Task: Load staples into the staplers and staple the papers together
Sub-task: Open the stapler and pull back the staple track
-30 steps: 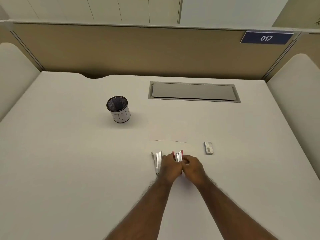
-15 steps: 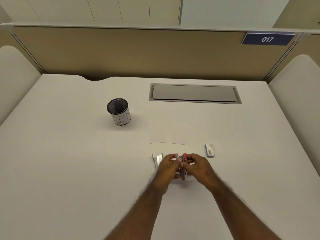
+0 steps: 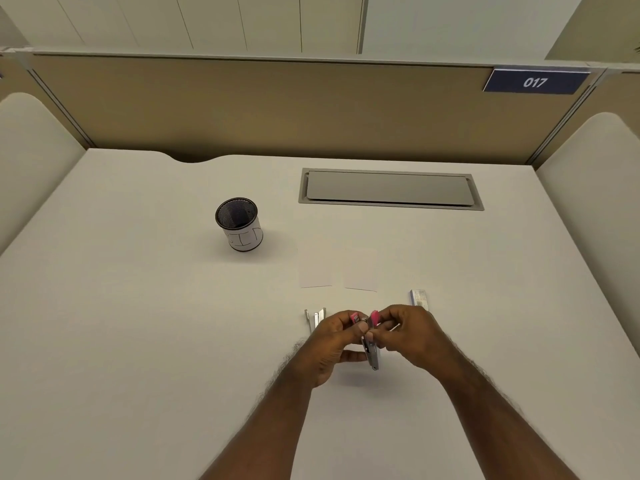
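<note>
A small pink-and-metal stapler [image 3: 370, 344] is lifted above the desk, held between both hands. My left hand [image 3: 330, 344] grips its left pink part, and my right hand [image 3: 408, 336] pinches the right pink part, so the stapler looks spread apart. A second, silver stapler [image 3: 314, 318] lies on the desk just left of my left hand, partly hidden by it. Two small white paper stacks [image 3: 316, 271] [image 3: 361, 273] lie side by side beyond the hands. A small box of staples [image 3: 419, 298] sits to the right, near my right hand.
A black mesh pen cup [image 3: 239, 224] with a white label stands at the left middle of the white desk [image 3: 138, 341]. A grey cable hatch [image 3: 389, 189] is set into the desk at the back. Beige partition walls close the back and sides.
Both hands lifted the pink stapler off the desk and drew it toward me. Its pink parts have moved apart. The silver stapler, papers and staple box stayed put.
</note>
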`<action>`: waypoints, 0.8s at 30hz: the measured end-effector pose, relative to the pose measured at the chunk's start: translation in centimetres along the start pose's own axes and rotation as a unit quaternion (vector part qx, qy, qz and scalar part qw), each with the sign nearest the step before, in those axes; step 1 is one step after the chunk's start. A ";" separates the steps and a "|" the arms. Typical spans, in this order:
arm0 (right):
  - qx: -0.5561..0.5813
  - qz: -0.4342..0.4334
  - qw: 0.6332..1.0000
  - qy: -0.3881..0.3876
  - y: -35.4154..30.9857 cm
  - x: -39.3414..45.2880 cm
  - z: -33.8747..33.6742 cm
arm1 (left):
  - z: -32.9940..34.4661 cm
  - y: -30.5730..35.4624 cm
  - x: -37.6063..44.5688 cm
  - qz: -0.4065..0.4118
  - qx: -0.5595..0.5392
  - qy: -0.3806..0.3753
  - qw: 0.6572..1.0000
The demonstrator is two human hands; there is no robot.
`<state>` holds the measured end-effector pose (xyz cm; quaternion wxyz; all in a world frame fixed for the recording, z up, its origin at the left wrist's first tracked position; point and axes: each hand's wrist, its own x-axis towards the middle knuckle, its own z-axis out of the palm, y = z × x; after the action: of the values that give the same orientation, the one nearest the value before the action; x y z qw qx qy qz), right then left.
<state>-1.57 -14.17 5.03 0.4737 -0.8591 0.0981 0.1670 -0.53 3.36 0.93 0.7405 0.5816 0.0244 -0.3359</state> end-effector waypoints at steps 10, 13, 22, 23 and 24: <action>0.009 0.000 1.000 -0.017 -1.0 -0.4 -0.5 | 0.5 0.1 -0.1 0.002 -0.011 -0.026 1.000; 0.037 -0.006 0.999 0.001 -1.1 -0.6 -0.3 | 0.5 0.2 -0.1 0.011 -0.019 -0.015 1.000; 0.073 -0.081 0.984 0.144 -1.6 -2.4 0.0 | 0.3 1.2 0.6 0.040 -0.146 0.070 0.986; 0.070 -0.099 0.980 0.160 -1.7 -2.9 0.3 | 0.4 1.4 0.7 0.039 -0.167 0.071 0.983; 0.067 -0.120 0.975 0.176 -1.7 -3.3 0.7 | 0.6 1.5 0.7 0.036 -0.192 0.073 0.978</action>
<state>-4.22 -12.61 7.30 0.5218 -0.8470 0.0869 -0.0522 0.55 2.64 2.13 0.8463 0.4520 0.1217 -0.2542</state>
